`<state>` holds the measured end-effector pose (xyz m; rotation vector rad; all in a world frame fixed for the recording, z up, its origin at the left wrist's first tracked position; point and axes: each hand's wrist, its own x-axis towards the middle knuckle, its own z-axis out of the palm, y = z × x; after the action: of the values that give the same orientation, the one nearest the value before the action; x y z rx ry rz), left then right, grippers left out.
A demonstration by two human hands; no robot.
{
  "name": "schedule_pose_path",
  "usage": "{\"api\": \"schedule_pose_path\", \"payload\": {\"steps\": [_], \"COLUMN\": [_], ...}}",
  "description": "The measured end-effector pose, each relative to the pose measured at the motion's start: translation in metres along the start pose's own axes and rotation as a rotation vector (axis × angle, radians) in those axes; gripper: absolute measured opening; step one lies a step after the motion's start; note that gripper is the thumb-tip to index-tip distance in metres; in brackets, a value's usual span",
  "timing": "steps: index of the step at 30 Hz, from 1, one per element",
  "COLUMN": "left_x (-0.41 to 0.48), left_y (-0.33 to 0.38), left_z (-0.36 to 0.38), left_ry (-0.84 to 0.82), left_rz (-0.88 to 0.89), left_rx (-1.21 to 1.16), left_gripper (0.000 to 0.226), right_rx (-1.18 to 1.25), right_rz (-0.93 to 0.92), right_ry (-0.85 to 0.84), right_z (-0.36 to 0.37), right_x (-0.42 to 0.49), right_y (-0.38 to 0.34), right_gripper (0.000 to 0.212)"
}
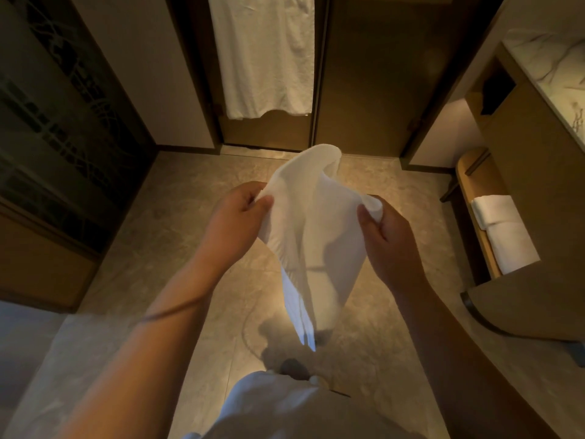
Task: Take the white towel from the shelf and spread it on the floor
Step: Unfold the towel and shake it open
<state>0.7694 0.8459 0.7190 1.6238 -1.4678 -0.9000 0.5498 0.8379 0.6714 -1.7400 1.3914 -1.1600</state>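
I hold a white towel [311, 236] in the air in front of me, above the stone-tiled floor [164, 236]. My left hand [235, 217] pinches its upper left edge and my right hand [387, 236] grips its upper right corner. The cloth hangs half unfolded between them, its top bulging up and its lower end drooping to a point near my feet. The low shelf [474, 191] under the vanity at the right still carries a rolled white towel [503, 229].
A large white towel [266, 55] hangs on a brown door straight ahead. A marble-topped vanity [550, 68] stands at the right. A dark patterned glass panel [53, 115] lines the left wall. My shoe [292, 369] shows below the hanging cloth.
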Motion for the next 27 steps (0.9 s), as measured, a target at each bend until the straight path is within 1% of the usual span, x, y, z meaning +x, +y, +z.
{"api": "schedule_pose_path", "payload": {"steps": [6, 8, 12, 14, 18, 21, 24, 27], "left_x": [0.008, 0.009, 0.008, 0.007, 0.011, 0.013, 0.014, 0.01], "left_y": [-0.026, -0.035, -0.051, -0.059, -0.071, -0.079, -0.082, -0.079], "left_z": [-0.024, -0.029, -0.031, -0.03, -0.032, -0.036, -0.039, -0.039], "left_ry": [0.088, 0.106, 0.137, 0.142, 0.159, 0.171, 0.182, 0.16], "left_rz": [-0.064, -0.077, -0.071, -0.056, -0.077, -0.082, -0.076, -0.046], "left_rx": [0.18, 0.222, 0.315, 0.362, 0.398, 0.376, 0.359, 0.319], "left_gripper": [0.014, 0.016, 0.021, 0.02, 0.021, 0.021, 0.02, 0.013], "right_rx": [-0.08, -0.092, -0.146, -0.187, -0.19, -0.184, -0.184, -0.215], "right_rz": [0.086, 0.124, 0.159, 0.187, 0.223, 0.254, 0.249, 0.253], "right_ry": [0.148, 0.196, 0.263, 0.277, 0.275, 0.271, 0.264, 0.268], "right_z": [-0.027, -0.033, -0.043, -0.047, -0.051, -0.055, -0.058, -0.061], "right_x": [-0.006, -0.01, -0.016, -0.017, -0.016, -0.014, -0.012, -0.009], "right_y": [0.02, 0.026, 0.036, 0.042, 0.053, 0.059, 0.062, 0.064], "right_gripper": [0.022, 0.021, 0.01, 0.01, 0.019, 0.021, 0.021, 0.022]}}
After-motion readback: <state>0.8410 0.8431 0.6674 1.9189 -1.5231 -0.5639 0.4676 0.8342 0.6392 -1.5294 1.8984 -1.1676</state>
